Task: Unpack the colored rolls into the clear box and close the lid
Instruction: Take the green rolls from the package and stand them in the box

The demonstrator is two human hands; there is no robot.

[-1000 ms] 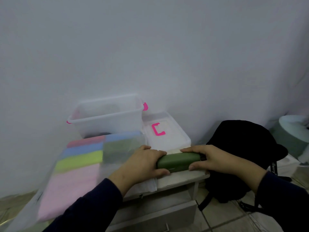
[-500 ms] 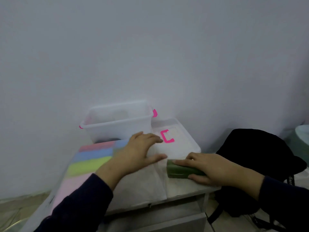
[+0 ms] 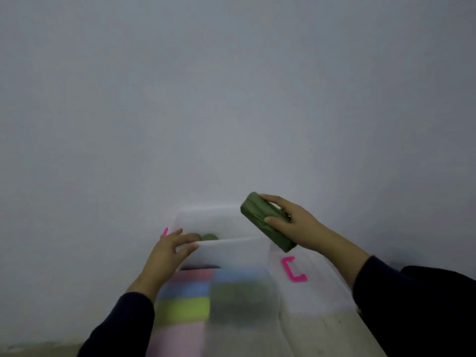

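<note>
My right hand [image 3: 296,222] grips a dark green roll [image 3: 266,222], held tilted in the air over the right end of the clear box [image 3: 231,249]. The box stands open against the wall, with pink latches at its ends. My left hand [image 3: 171,247] rests on its front left rim, fingers curled over the edge. Another green roll [image 3: 209,237] lies inside the box, partly hidden by my left fingers. In front of the box lies a clear plastic pack [image 3: 206,302] with pink, blue, lime and dark green rolls.
The clear lid [image 3: 316,287] with a pink handle [image 3: 293,271] lies flat to the right of the box. A black bag [image 3: 438,276] shows at the right edge. The pale tabletop [image 3: 322,336] runs along the bottom, and a plain wall is behind.
My right hand lifted the dark green roll off the table up over the box. My left hand moved from the plastic pack to the box's front rim. The camera tilted upward.
</note>
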